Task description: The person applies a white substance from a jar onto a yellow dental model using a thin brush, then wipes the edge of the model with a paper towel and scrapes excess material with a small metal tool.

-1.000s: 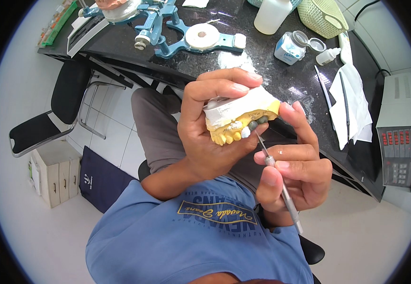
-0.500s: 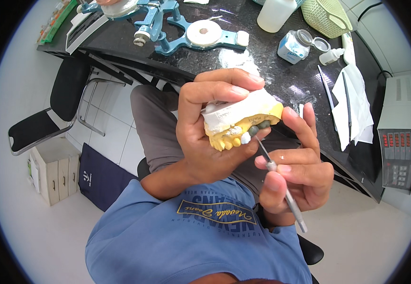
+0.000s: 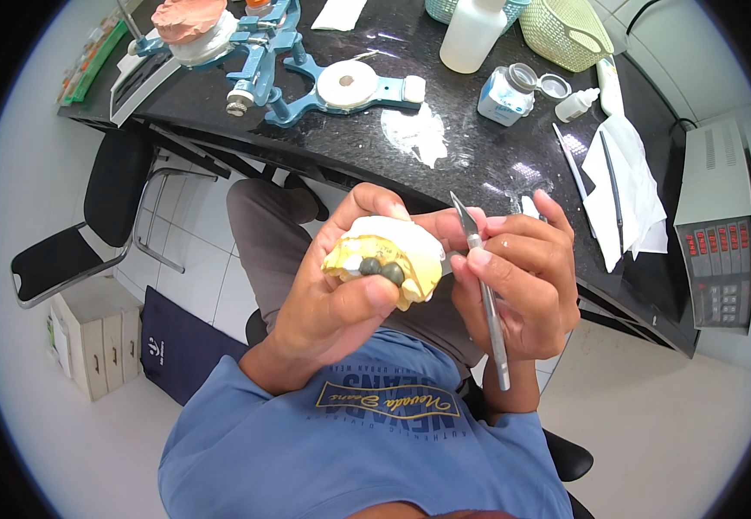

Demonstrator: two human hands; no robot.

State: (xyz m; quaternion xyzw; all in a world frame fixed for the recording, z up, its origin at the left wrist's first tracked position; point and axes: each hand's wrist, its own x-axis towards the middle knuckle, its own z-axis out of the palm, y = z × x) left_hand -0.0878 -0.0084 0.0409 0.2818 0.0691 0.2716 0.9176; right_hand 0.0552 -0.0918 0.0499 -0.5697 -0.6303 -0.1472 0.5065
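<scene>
My left hand (image 3: pixel 324 303) is closed round a dental model (image 3: pixel 423 259) with a white plaster base and yellow teeth and gums. Its thumb presses close below two dark grey-green wax crowns (image 3: pixel 381 270), beside one white tooth. In my right hand (image 3: pixel 523 290) I grip a craft knife (image 3: pixel 490 320) like a pen, its metal handle pointing down and its blade upward. The blade stands apart from the wax, to the right of the model. My right fingertips are close to the model's right end; whether they touch it I cannot tell.
Behind my hands is a black speckled bench (image 3: pixel 324 151) with a blue articulator (image 3: pixel 280 78), spilled white powder (image 3: pixel 416 134), a jar (image 3: pixel 507 95), a plastic bottle (image 3: pixel 471 39) and a small dropper bottle (image 3: pixel 576 105). Slim tools lie near tissue (image 3: pixel 639 199), left of a grey control unit (image 3: pixel 720 233).
The model has moved left and down and been turned, so the grey-green crowns now face me. My right hand has drawn the knife away from the crowns and tipped its blade upward.
</scene>
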